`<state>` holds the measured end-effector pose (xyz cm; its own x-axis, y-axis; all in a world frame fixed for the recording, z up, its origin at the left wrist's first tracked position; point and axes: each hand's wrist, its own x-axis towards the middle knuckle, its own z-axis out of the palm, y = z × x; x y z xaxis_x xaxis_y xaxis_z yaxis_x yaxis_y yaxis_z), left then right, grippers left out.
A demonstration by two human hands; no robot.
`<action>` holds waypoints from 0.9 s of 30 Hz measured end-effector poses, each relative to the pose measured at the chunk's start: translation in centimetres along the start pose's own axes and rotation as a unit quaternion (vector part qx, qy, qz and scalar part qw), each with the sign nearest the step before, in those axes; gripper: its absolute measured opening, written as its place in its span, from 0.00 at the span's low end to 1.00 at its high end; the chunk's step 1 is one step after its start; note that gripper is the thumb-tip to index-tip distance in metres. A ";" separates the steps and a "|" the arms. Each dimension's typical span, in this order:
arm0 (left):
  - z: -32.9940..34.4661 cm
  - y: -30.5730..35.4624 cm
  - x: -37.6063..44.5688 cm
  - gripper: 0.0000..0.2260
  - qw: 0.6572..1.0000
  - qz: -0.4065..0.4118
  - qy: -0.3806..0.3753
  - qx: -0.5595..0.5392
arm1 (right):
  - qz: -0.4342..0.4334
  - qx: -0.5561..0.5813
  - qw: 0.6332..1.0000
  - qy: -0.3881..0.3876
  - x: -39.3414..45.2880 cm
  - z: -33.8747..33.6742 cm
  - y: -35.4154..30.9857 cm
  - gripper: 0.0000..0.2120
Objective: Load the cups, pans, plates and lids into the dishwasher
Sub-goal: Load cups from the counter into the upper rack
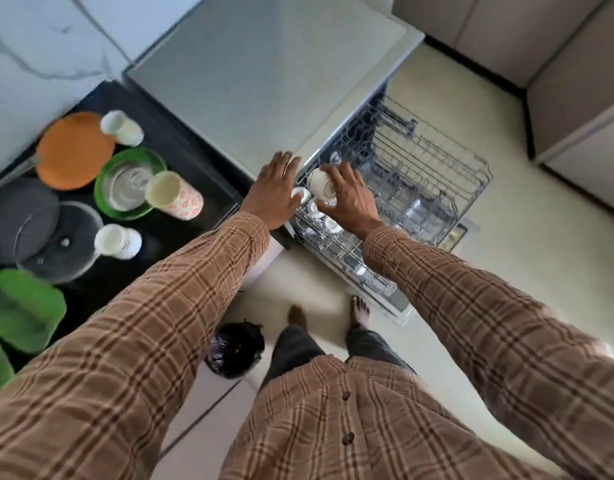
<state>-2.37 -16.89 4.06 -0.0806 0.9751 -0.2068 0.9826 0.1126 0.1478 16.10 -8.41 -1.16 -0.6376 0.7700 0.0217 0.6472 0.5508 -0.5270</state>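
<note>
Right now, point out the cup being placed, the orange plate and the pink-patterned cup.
cup being placed [320, 184], head view, its side wall.
orange plate [75, 150], head view, its centre.
pink-patterned cup [184, 202], head view, its patterned side.

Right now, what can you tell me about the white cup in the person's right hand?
The white cup looks like glazed ceramic, with a dark printed mark on its side. It is tipped over, mouth facing away. The right hand holds it with curled fingers, just above the wire rack, where other white cups already sit.
</note>
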 end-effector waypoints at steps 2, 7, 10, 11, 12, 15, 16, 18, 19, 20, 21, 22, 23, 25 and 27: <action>0.8 -0.2 2.9 0.35 0.998 0.048 -0.031 0.026 | 0.066 -0.004 0.998 0.017 -0.4 1.6 2.0 0.35; 2.9 -1.7 8.7 0.45 0.986 0.146 -0.038 0.069 | 0.240 -0.005 0.971 0.001 -1.9 7.4 6.5 0.37; 4.6 -3.1 10.5 0.47 0.977 0.185 -0.045 0.098 | 0.315 0.007 0.949 -0.029 -2.7 11.1 8.3 0.37; 5.3 -3.5 11.0 0.46 0.974 0.192 -0.040 0.113 | 0.332 0.011 0.943 -0.028 -2.9 12.3 9.0 0.37; 5.8 -3.7 11.2 0.45 0.973 0.195 -0.028 0.123 | 0.346 0.016 0.938 -0.026 -3.1 13.3 9.6 0.38; 6.7 -4.1 11.3 0.42 0.975 0.188 0.007 0.120 | 0.389 0.025 0.920 -0.038 -3.6 15.9 11.0 0.39; 6.8 -4.1 11.4 0.42 0.975 0.187 0.016 0.117 | 0.402 0.029 0.914 -0.042 -3.6 16.7 11.3 0.39; 6.9 -4.1 11.6 0.42 0.976 0.182 0.028 0.115 | 0.424 0.042 0.904 -0.033 -3.2 18.1 11.9 0.39; 6.9 -4.2 11.7 0.43 0.976 0.180 0.033 0.117 | 0.432 0.048 0.900 -0.024 -2.8 18.5 12.0 0.39; 7.0 -4.3 11.7 0.43 0.976 0.180 0.035 0.119 | 0.438 0.057 0.897 -0.020 -2.4 18.9 12.3 0.39; 7.0 -4.2 11.7 0.43 0.976 0.180 0.035 0.120 | 0.442 0.065 0.894 -0.024 -2.0 19.1 12.6 0.39; 7.0 -4.2 11.8 0.43 0.976 0.180 0.035 0.120 | 0.444 0.069 0.893 -0.033 -1.7 19.4 13.1 0.39; 7.1 -4.2 11.8 0.43 0.976 0.180 0.037 0.120 | 0.446 0.067 0.891 -0.050 -1.3 19.7 13.4 0.39; 7.0 -4.1 11.7 0.43 0.975 0.179 0.044 0.122 | 0.445 0.059 0.890 -0.079 -1.0 20.3 13.6 0.38; 7.0 -4.2 11.7 0.42 0.976 0.177 0.046 0.121 | 0.450 0.062 0.887 -0.084 -0.9 21.1 13.5 0.36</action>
<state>-6.23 -7.31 -5.75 0.2672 0.9589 -0.0957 0.9615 -0.2719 -0.0403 16.58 -8.45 -26.21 0.0540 0.8161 -0.5754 0.8816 -0.3096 -0.3563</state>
